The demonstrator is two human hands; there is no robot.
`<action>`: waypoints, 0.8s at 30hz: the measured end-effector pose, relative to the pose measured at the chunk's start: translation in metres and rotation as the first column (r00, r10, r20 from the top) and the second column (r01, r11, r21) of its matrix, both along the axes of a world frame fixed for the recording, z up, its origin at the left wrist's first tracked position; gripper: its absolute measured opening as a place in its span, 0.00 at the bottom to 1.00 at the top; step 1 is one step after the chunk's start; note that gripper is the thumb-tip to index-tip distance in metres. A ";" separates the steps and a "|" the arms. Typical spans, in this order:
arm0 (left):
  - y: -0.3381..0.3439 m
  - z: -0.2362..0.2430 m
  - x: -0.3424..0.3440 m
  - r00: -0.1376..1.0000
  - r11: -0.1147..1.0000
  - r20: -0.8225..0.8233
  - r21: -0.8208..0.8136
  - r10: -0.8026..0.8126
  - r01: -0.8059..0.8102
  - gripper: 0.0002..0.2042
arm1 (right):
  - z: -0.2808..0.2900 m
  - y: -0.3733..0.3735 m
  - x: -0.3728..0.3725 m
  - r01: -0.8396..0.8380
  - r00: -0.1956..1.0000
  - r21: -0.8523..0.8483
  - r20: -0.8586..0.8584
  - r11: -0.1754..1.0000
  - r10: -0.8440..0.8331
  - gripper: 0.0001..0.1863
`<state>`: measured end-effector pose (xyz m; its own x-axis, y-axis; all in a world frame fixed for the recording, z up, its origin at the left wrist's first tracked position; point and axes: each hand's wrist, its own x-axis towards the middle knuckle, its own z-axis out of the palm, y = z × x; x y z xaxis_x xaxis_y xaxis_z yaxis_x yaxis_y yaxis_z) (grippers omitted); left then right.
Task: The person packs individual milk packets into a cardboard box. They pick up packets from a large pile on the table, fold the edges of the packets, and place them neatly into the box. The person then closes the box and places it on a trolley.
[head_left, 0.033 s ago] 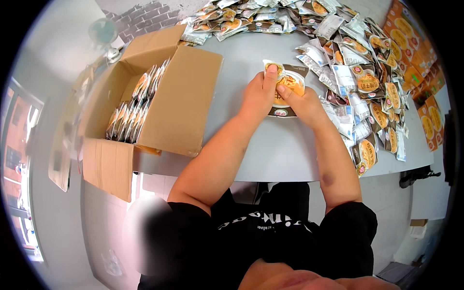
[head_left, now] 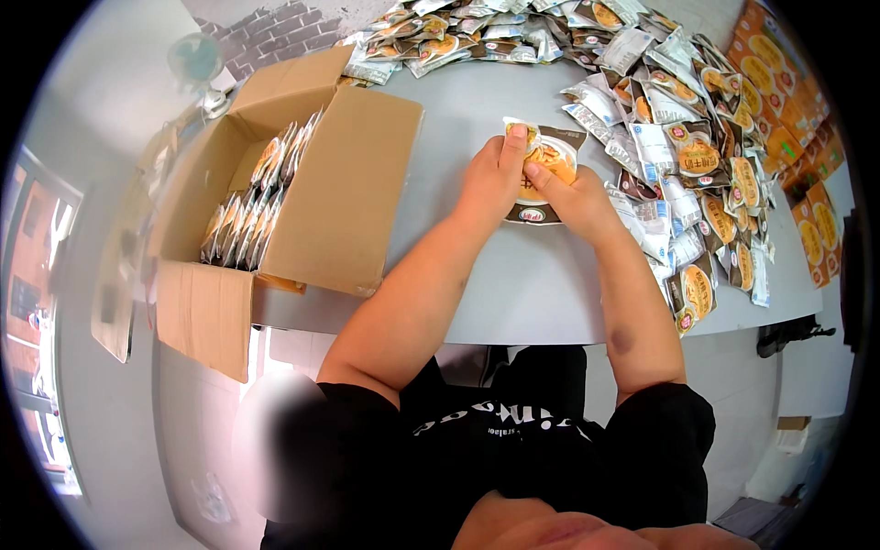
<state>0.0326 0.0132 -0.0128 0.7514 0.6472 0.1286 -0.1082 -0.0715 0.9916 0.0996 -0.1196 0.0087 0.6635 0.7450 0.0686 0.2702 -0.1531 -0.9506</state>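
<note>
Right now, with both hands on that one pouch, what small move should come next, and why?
Probably lift the pouch off the grey table and carry it left to the open cardboard box: both the left hand and right hand grip it, and similar pouches already stand there in rows.

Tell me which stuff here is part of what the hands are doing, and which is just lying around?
Part of the work:
- food pouch held by the left hand and right hand
- heap of pouches on the grey table
- cardboard box with pouches standing in rows

Just lying about:
- small fan
- orange cartons
</note>
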 end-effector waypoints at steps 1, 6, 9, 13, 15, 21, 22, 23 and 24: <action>0.004 -0.003 0.002 0.999 0.995 -0.002 -0.091 -0.038 0.037 0.25 | 0.001 -0.001 0.000 0.018 0.998 -0.070 0.053 0.997 -0.014 0.24; -0.005 0.012 -0.007 0.968 0.833 0.173 -0.497 -0.180 0.244 0.22 | -0.002 -0.003 0.004 -0.053 0.993 -0.132 0.101 0.990 0.067 0.20; -0.006 0.016 -0.010 0.959 0.788 0.224 -0.553 -0.174 0.272 0.22 | 0.009 -0.005 -0.006 -0.112 0.986 -0.069 0.116 0.991 0.119 0.20; -0.013 0.027 -0.016 0.967 0.773 0.236 -0.594 -0.095 0.221 0.24 | 0.009 -0.008 -0.010 -0.167 0.981 0.019 0.098 0.986 0.165 0.19; -0.017 0.035 -0.020 0.973 0.753 0.220 -0.627 -0.073 0.199 0.25 | 0.007 -0.007 -0.008 -0.174 0.982 0.039 0.086 0.984 0.171 0.18; -0.021 0.029 -0.016 0.968 0.882 0.227 -0.429 -0.103 0.195 0.24 | 0.007 -0.008 -0.006 -0.175 0.985 0.045 0.015 0.984 0.174 0.17; -0.020 0.028 -0.017 0.970 0.878 0.216 -0.436 -0.109 0.196 0.24 | 0.006 -0.008 -0.005 -0.178 0.984 0.057 0.014 0.982 0.178 0.17; -0.018 0.029 -0.018 0.973 0.877 0.203 -0.441 -0.111 0.192 0.24 | 0.005 -0.008 -0.007 -0.184 0.983 0.081 0.028 0.980 0.183 0.17; -0.014 0.027 -0.017 0.971 0.860 0.212 -0.470 -0.107 0.197 0.24 | 0.005 -0.007 -0.010 -0.190 0.981 0.104 0.041 0.976 0.187 0.17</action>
<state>0.0161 -0.0011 0.0139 0.8405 0.5407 -0.0345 -0.2504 0.4443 0.8602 0.0901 -0.1270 0.0135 0.5080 0.8439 0.1726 0.3140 0.0052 -0.9494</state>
